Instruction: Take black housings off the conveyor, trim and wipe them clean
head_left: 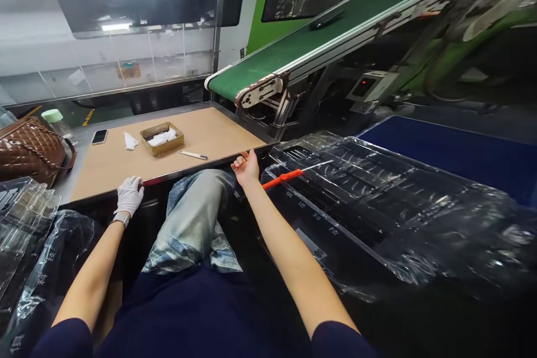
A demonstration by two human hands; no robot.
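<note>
My left hand [130,197], in a white glove, rests at the near edge of the worktable [109,170]. Its fingers reach forward over the edge, and I see nothing in them. My bare right hand [246,168] is farther right along the same edge, its fingers loosely bent and apart, holding nothing. Just right of it, partly behind my forearm, a tool with an orange handle and thin metal shaft [287,175] lies on black parts wrapped in clear plastic [356,190]. A white pen [193,154] lies on the tabletop between my hands.
On the table are a shallow gold tin [163,148] with white cloth, a crumpled white piece [130,141] and a phone [99,136]. A brown quilted bag [29,148] and a bottle [54,121] stand left. A green conveyor [285,47] slopes down behind the table. More plastic-wrapped parts [46,268] lie left.
</note>
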